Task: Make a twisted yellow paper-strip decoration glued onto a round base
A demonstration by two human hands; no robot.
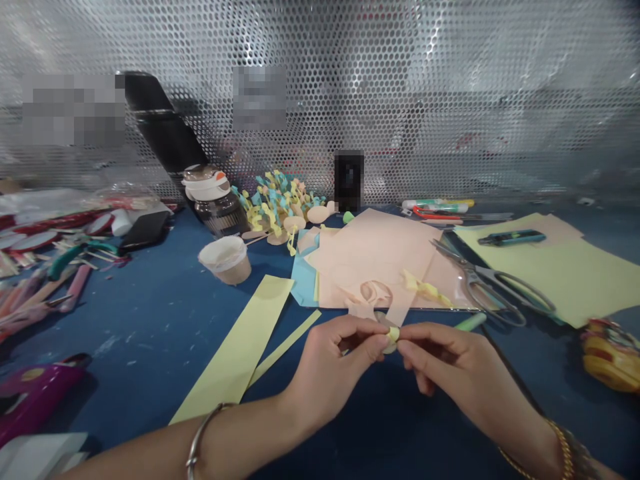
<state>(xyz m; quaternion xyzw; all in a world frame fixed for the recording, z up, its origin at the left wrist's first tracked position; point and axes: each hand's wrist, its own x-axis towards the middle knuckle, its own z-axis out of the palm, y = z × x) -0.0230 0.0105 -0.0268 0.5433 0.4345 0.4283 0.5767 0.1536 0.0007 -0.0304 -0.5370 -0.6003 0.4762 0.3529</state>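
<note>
Between my fingertips is a small curled piece of yellow paper (393, 334), low in the middle of the view. My left hand (333, 363) pinches it from the left, thumb and forefinger closed on it. From the other side my right hand (453, 363) also pinches it, its lower fingers curled in. Just beyond the hands lie peach paper sheets (370, 247), with a folded yellow strip (427, 288) and curled peach scraps on top. A thin yellow paper strip (287, 347) rests beside my left hand, along with a wider yellow strip (240, 353).
Scissors (493, 283) and a utility knife (513, 237) lie at the right, near a tape dispenser (610, 353). A white cup (225, 259), a lidded bottle (213, 203) and a bunch of paper pieces (280, 203) stand at the back. Pliers (80, 257) are at left.
</note>
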